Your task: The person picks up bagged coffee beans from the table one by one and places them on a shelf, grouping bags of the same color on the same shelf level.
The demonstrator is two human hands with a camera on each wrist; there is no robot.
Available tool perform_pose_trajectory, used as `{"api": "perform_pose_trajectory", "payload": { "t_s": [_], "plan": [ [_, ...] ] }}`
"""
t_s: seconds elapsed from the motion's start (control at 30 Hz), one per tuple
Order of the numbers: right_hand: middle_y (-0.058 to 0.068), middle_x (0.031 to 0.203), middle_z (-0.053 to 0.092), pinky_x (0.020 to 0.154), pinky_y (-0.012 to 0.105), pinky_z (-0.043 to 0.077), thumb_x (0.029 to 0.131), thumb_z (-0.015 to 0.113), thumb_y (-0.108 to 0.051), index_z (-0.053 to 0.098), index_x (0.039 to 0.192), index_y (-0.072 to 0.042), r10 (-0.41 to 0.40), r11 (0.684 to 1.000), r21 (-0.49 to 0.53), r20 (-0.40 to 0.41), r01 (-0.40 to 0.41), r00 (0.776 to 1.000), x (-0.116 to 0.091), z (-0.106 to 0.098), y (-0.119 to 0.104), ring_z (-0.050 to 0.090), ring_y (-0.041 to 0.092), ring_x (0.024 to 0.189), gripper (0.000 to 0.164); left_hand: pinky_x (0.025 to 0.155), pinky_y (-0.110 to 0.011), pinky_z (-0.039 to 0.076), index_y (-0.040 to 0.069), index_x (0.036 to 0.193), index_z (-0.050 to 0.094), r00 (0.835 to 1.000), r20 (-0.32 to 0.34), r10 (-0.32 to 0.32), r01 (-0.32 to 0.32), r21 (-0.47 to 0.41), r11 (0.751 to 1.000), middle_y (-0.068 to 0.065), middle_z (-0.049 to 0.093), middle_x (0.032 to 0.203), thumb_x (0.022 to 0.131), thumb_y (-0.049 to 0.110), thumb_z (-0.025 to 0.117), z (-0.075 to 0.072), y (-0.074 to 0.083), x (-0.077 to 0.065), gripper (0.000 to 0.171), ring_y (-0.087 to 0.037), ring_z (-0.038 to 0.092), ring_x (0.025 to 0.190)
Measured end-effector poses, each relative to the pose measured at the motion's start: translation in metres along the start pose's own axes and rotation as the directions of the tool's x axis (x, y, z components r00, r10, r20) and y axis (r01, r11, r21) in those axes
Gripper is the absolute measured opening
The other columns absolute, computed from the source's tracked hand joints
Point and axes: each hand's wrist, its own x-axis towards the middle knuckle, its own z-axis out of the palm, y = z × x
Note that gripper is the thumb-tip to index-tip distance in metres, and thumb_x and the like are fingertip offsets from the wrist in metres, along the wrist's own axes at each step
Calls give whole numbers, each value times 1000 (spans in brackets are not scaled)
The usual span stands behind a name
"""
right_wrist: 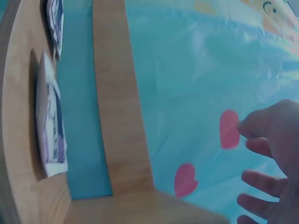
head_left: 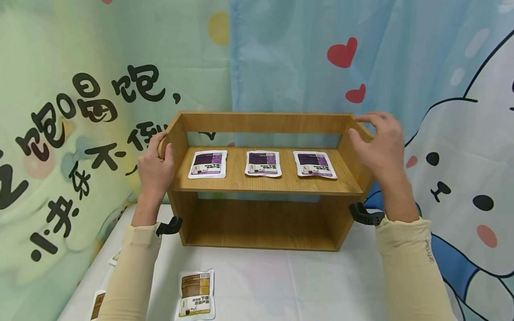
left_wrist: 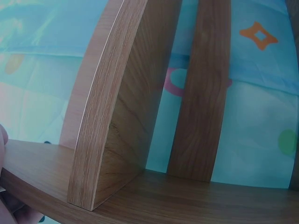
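Observation:
A two-tier wooden shelf (head_left: 261, 223) stands on the table with three purple-and-white pouches in a row on its upper board: left pouch (head_left: 208, 164), middle pouch (head_left: 263, 163), right pouch (head_left: 315, 164). My left hand (head_left: 155, 162) grips the top of the left side panel, thumb on the front edge and fingers round the outside. The left wrist view catches only a bit of that hand beside the wood. At the top right corner, my right hand (head_left: 379, 140) is close to the side panel. Its fingers (right_wrist: 261, 182) are spread and hold nothing in the right wrist view.
On the white table (head_left: 257, 285), a gold-and-white pouch (head_left: 195, 295) lies in front of the shelf. Another gold pouch (head_left: 97, 305) is partly covered by my left sleeve. Printed curtains (head_left: 289, 53) hang close behind the shelf and along both sides.

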Motion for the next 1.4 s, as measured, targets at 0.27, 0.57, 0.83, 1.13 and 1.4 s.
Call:
{"api": "perform_pose_trajectory", "payload": {
  "t_s": [0.27,0.57,0.83,1.13,1.4],
  "plan": [
    [13,138,50,107,46,30,90,62,-17,52,138,-8,-8,996,82,-170,22,985,-9,8,33,43,27,128,50,54,-45,50,9,130,58,1000,-3,-6,6,0,1000,-19,67,114,100,24,52,0,-1,-3,34,-36,67,73],
    [11,140,49,96,49,42,95,55,-25,43,146,-22,99,989,132,-232,-69,968,-27,24,56,52,31,117,53,56,-46,52,10,131,58,1000,13,-16,16,0,1000,-19,67,115,100,24,53,0,-1,-4,34,-37,68,78],
    [16,128,59,75,55,48,98,51,-31,41,147,-21,57,998,1,-231,-58,971,-36,32,66,60,40,92,51,54,-43,51,10,132,57,1000,11,-14,14,4,1000,-19,67,113,100,25,52,1,-1,-3,35,-35,67,71],
    [25,107,66,68,56,50,99,50,-27,54,134,-11,5,997,-69,-274,-25,962,-40,40,74,61,45,80,38,52,-42,50,10,131,57,1000,13,-19,19,10,1000,-19,67,112,100,24,52,1,0,-3,35,-35,66,69],
    [24,110,66,71,55,51,100,49,-28,54,134,-13,25,997,-66,-289,-46,957,-42,43,74,63,45,85,37,63,-45,49,10,130,59,1000,18,-11,10,30,1000,-18,67,113,97,22,54,-3,4,3,35,-34,65,86]
  ]
}}
